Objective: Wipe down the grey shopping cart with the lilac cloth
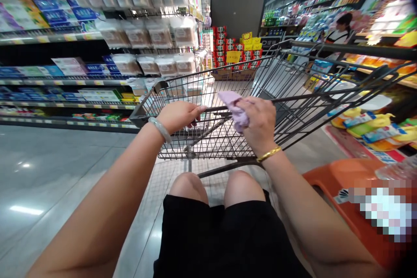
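Lilac cloth (235, 108) bunched in right hand (257, 124), fingers curled round it, pressed on the near rim of the wire cart (293, 108) | cloth pokes out left of the knuckles | left hand (180, 115) closed over the cart handle (208, 110), just beside | orange stool (329, 182) at right | shelves (81, 82) at left.

Left hand (180, 115) on cart rim (169, 113), right hand (257, 124) around purple cloth (236, 108).

floor (48, 173): grey, glossy | on it: wire cart (293, 95), shelving (65, 80), stacked red boxes (228, 47)
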